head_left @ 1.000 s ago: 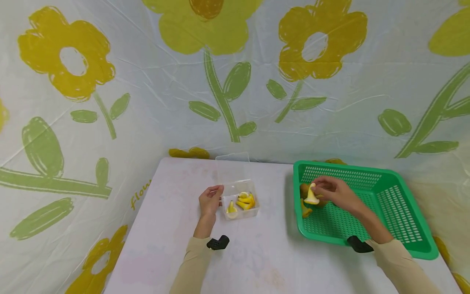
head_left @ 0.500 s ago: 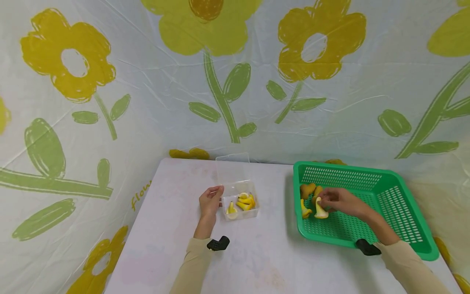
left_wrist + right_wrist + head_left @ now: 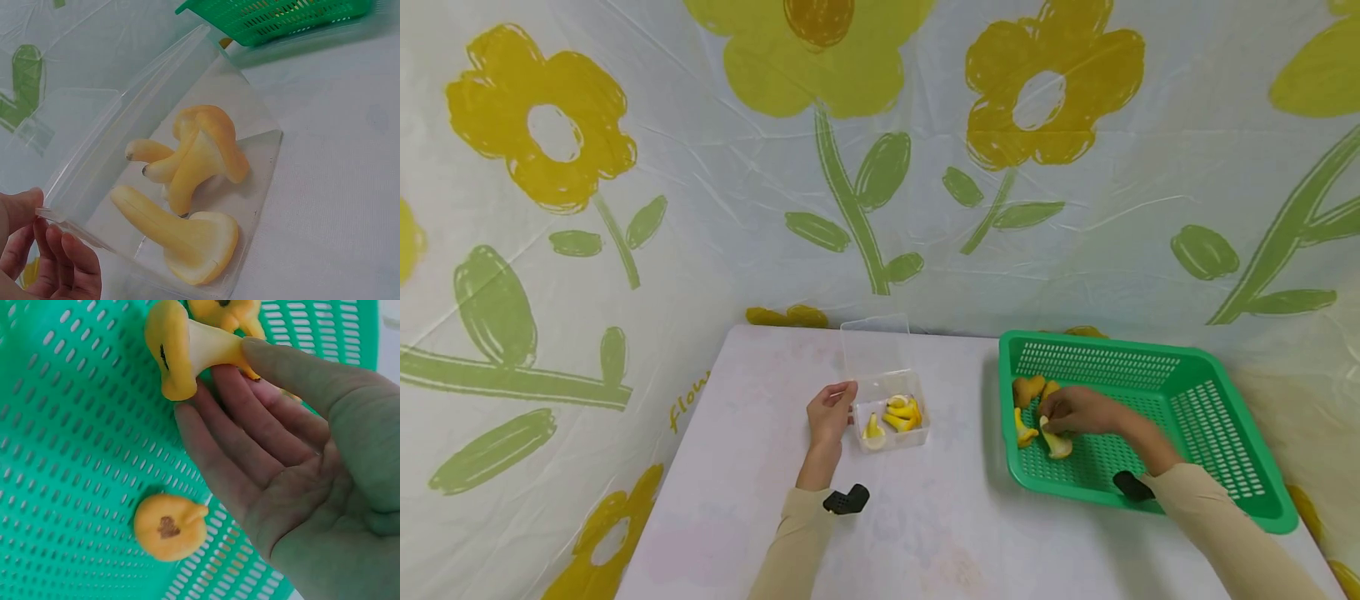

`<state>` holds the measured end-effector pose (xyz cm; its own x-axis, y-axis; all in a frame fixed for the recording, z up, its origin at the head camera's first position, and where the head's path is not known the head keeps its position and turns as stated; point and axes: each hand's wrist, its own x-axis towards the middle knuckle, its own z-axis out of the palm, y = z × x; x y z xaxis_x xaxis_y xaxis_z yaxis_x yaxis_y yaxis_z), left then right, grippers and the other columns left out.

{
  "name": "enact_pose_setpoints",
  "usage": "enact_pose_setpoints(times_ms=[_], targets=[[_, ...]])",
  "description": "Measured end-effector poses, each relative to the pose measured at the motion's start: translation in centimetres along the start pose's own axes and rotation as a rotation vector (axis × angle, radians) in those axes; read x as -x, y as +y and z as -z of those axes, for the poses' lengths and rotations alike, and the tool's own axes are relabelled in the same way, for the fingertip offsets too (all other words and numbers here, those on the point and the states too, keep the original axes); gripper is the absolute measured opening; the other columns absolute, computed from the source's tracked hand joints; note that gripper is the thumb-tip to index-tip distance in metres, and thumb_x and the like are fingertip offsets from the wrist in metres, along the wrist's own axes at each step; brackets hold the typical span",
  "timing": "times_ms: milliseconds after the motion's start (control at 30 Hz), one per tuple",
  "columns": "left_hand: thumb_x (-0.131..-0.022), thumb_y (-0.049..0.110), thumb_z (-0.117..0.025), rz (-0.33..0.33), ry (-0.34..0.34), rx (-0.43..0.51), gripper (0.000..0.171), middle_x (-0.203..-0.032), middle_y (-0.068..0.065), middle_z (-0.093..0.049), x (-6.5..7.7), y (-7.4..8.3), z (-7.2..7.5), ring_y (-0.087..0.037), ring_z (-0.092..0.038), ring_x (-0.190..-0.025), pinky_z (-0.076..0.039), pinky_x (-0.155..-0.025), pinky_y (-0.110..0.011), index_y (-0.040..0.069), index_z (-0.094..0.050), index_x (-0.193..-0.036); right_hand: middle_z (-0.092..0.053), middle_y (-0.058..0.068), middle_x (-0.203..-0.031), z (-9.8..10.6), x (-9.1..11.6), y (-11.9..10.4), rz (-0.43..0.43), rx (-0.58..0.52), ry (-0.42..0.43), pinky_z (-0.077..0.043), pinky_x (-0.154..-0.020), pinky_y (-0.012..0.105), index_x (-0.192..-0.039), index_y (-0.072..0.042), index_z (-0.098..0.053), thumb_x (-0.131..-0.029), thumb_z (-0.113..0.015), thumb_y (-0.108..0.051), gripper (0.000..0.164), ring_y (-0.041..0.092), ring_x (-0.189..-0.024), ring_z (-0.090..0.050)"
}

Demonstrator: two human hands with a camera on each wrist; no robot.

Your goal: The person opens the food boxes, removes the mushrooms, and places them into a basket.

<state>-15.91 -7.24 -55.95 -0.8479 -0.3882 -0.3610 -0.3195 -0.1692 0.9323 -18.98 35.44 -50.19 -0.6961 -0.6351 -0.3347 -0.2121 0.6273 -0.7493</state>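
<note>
My right hand (image 3: 1086, 410) pinches a yellow mushroom (image 3: 172, 350) by its pale stem, thumb against fingertips, low inside the green basket (image 3: 1206, 454). In the right wrist view its cap points away from the palm. Around it in the basket lie other yellow mushrooms, including one with a brown patch (image 3: 170, 526). My left hand (image 3: 829, 412) pinches the rim of a clear plastic box (image 3: 81, 169) at its left side. In the box a single mushroom (image 3: 194, 247) lies beside a clump of mushrooms (image 3: 203, 150).
The box's clear lid (image 3: 876, 346) stands raised behind it. A pale table (image 3: 917, 533) carries both containers, the basket on the right. Beyond it hangs a flower-print cloth (image 3: 700, 167). A black wrist device (image 3: 846, 499) sits at the left cuff.
My right hand has moved down and slightly right with the mushroom, uncovering others at the basket's left side. The mushroom now tilts in its fingers. My left hand has stayed on the box.
</note>
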Motion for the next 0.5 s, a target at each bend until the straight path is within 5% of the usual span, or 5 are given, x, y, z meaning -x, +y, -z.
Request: enact_pose_setpoints(times_ms=[167,367,500], targets=[[-0.095,0.025,-0.077,-0.004,0.0,-0.004,0.026,-0.092,-0.005,-0.067,0.0,-0.1,0.0,-0.016,-0.055,-0.074,-0.049,-0.058,-0.021,0.004,-0.072,-0.109,-0.071,0.013,-0.093,-0.3,-1.0,-0.8,0.01,0.139,0.027,-0.054,-0.066,0.029,-0.102,0.01,-0.069,-0.094,-0.07,-0.003,0.015,0.021,-0.08,-0.067],[-0.094,0.023,-0.078,-0.011,-0.001,0.015,0.025,-0.092,-0.005,-0.069,-0.2,-0.2,0.1,-0.015,-0.056,-0.072,-0.049,-0.056,-0.021,0.003,-0.073,-0.108,-0.068,0.021,-0.103,-0.2,-1.3,-1.5,-0.089,0.14,0.05,-0.056,-0.069,0.035,-0.108,0.009,-0.067,-0.092,-0.072,-0.002,0.02,0.029,-0.09,-0.069],[-0.093,0.022,-0.078,-0.02,-0.001,0.021,0.025,-0.09,-0.004,-0.068,-0.2,-0.1,0.2,-0.014,-0.055,-0.07,-0.049,-0.055,-0.021,0.002,-0.073,-0.107,-0.07,0.019,-0.099,-0.1,-1.3,-2.0,-0.044,0.175,0.096,-0.057,-0.069,0.038,-0.104,0.008,-0.069,-0.094,-0.07,-0.002,0.014,0.032,-0.088,-0.068]])
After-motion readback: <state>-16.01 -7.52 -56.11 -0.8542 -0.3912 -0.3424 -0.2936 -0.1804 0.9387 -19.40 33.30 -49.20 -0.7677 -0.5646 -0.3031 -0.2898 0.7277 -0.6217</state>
